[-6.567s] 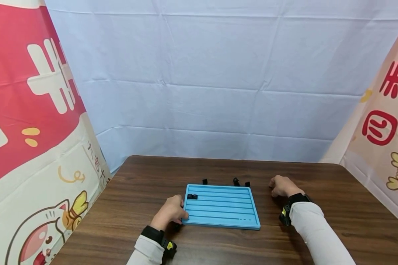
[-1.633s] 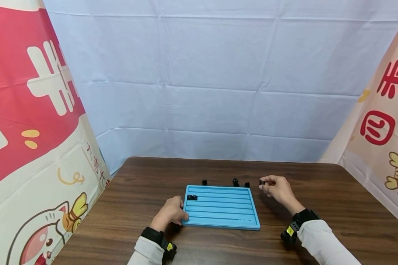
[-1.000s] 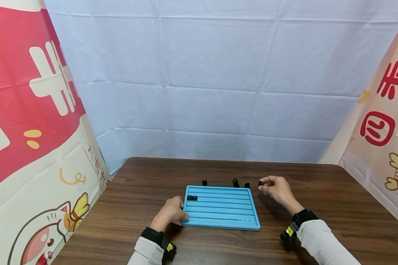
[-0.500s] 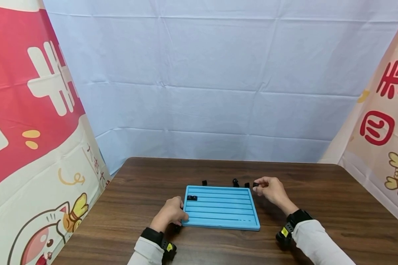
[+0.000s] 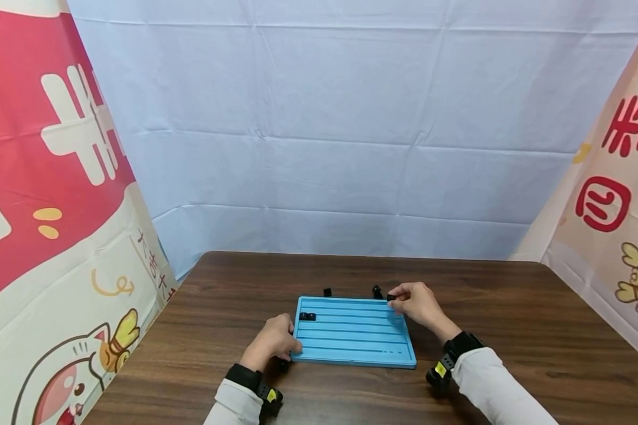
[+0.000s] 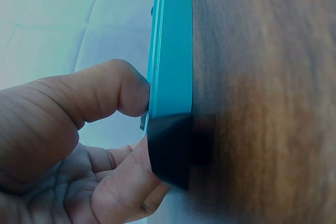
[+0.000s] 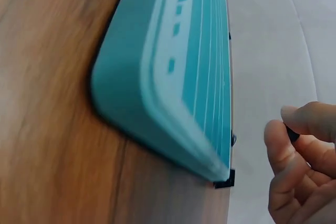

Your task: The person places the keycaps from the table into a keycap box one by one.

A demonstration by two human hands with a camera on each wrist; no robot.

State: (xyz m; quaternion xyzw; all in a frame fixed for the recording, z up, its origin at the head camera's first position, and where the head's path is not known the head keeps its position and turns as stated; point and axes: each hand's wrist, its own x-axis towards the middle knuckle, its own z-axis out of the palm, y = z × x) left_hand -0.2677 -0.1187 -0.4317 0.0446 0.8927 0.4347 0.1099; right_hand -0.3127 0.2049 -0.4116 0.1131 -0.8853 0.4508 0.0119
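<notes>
A light-blue ridged tray (image 5: 353, 336) lies flat on the table. My left hand (image 5: 273, 337) holds its near-left corner; in the left wrist view the thumb (image 6: 131, 95) presses the rim and the fingers bend against the side. A dark patch there may be shadow or a black piece; I cannot tell. My right hand (image 5: 419, 304) pinches a small black block (image 7: 292, 133) between thumb and fingers, above the tray's far-right corner. Two small black blocks (image 5: 308, 317) sit side by side in a left-end groove of the tray.
Behind the tray stand more small black pieces, one at the left (image 5: 326, 292) and one at the right (image 5: 377, 291). Another black piece (image 7: 224, 179) shows by the tray's corner. The brown wooden table (image 5: 218, 307) ends at a pale cloth backdrop (image 5: 340, 130).
My right hand, low on the table right of the tray at first, now holds a black block and has moved left to the tray's far-right corner. My left hand stays put.
</notes>
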